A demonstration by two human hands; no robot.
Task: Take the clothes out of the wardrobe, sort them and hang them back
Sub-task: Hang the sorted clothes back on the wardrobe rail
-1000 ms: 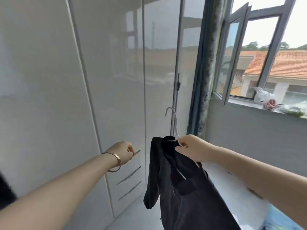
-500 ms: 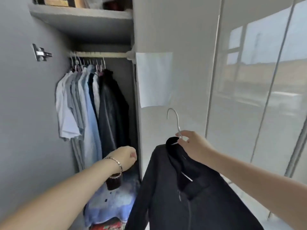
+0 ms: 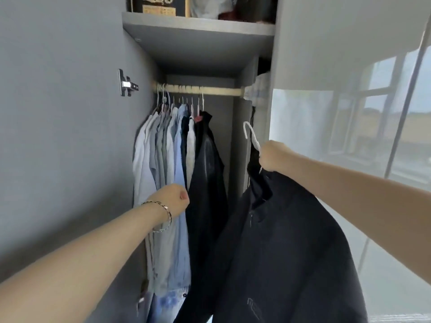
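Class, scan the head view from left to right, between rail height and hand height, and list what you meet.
In order: door hinge → pale shirts → hung dark jacket → white hanger → right hand gripping it → glossy door.

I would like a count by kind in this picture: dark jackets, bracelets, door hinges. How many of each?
Dark jackets: 2, the hanging jacket and the held jacket
Bracelet: 1
Door hinge: 1
Total: 4

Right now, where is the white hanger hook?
Head view, right of centre: the white hanger hook sticks up from the right hand, below the wardrobe rail, right of the hung dark jacket.
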